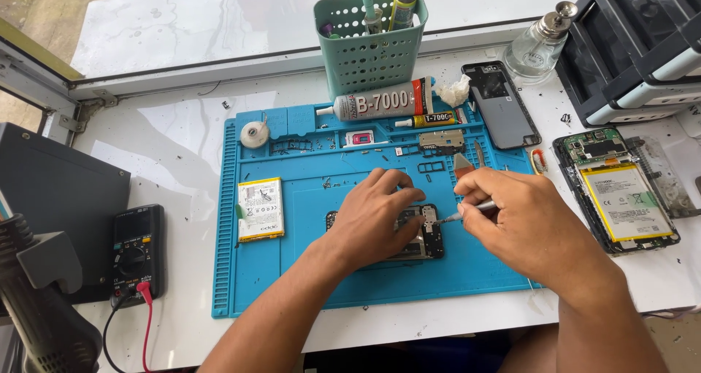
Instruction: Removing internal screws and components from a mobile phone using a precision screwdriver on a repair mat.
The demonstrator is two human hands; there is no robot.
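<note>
So the left hand (376,216) is pressed flat, fingers spread, on top of a small black opened phone body (422,236) lying in the middle of the blue silicone repair mat (321,271), while the right hand (522,223) is pinched shut around a thin silver metal tool (467,211) whose tip touches the phone's upper right corner. Left on the mat there's a white-and-yellow loose battery (261,209), a big grey glue tube (383,103) lies along the top edge, and a second opened phone with a yellow-rimmed battery (621,198) sits off the mat to the right.
</note>
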